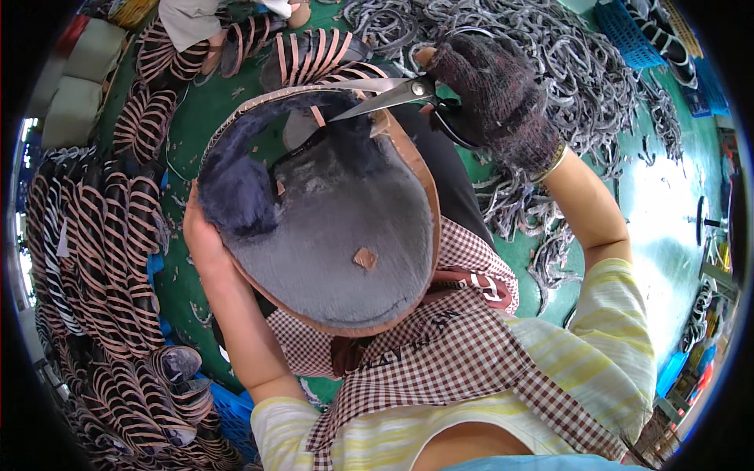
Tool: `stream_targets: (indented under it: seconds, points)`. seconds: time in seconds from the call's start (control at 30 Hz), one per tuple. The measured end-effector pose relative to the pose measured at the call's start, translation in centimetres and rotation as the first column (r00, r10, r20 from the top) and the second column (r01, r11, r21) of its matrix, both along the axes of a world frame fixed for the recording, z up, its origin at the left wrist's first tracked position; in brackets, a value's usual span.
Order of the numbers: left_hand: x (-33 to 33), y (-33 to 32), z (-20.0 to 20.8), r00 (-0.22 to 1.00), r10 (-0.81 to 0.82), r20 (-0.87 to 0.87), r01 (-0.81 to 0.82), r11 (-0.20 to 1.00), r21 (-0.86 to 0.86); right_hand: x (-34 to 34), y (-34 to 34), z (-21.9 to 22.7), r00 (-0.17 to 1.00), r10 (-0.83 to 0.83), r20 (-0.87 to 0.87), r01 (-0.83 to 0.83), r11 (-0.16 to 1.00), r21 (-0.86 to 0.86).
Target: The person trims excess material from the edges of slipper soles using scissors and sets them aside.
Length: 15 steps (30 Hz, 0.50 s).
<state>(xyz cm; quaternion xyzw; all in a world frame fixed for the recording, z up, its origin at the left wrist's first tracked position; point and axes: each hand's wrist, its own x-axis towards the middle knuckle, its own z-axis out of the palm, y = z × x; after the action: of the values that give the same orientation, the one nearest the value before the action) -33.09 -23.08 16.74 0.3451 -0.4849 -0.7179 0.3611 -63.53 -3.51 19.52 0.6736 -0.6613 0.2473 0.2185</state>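
A large fur-lined slipper piece fills the middle, with a flat grey face, a tan edge and dark bluish fur around an opening at its far end. My left hand grips its left edge, the fingers mostly hidden behind it. A small brown scrap lies on the grey face. My right hand, in a dark knitted fingerless glove, is closed round the handles of a pair of scissors. The blades are apart at the piece's far rim, the lower one over the fur.
Stacks of dark pieces with pinkish strips stand along the left. Heaped grey fuzzy trimmings cover the green floor at the far right. Another person's foot shows at the top. Blue baskets stand at the far right.
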Motion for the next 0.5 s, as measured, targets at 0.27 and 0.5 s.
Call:
stream_targets:
  seconds: [0.27, 0.5]
  points:
    - [1.0, 1.9, 1.1, 0.976, 0.172, 0.134, -0.160, 0.983, -0.092, 2.2, -1.6, 4.0, 0.975, 0.063, -0.215, -0.071, 0.997, -0.032]
    - [1.3, 1.7, 1.9, 0.981, 0.128, 0.145, -0.119, 0.990, -0.070, 1.4, -2.4, 3.0, 0.995, 0.050, -0.084, -0.042, 0.994, 0.101]
